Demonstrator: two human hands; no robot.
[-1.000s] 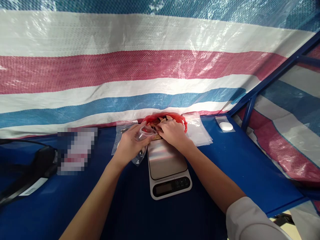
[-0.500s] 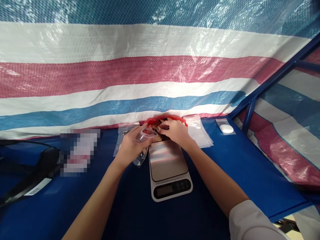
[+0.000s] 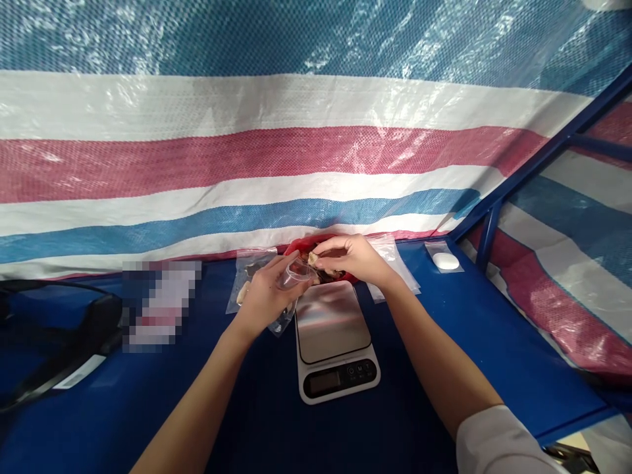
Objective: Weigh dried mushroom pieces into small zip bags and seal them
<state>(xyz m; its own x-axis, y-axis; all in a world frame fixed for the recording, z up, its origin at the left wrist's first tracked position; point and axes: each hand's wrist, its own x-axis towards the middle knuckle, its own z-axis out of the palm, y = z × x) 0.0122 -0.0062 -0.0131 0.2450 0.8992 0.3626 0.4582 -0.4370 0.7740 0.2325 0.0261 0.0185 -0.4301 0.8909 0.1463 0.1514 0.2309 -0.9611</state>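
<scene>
My left hand is closed around a small clear plastic cup, tilted with its mouth toward the right. Between the thumb and fingers of my right hand is a small pale, brownish dried piece, close to the cup's rim. Behind both hands sits a red bowl with dark and brown dried pieces in it, partly hidden by my fingers. A kitchen scale with a bare metal plate and a dark display lies just in front of the bowl.
Clear zip bags, some with pieces inside, lie left of the bowl. More flat zip bags are on the right. A white oval object rests on a small bag. Black gear lies left on the blue table; striped sheeting rises behind.
My right hand has come up out of the red bowl with a pale dried piece pinched in its fingers. The cup in my left hand has stayed near the bowl. The view has shifted slightly.
</scene>
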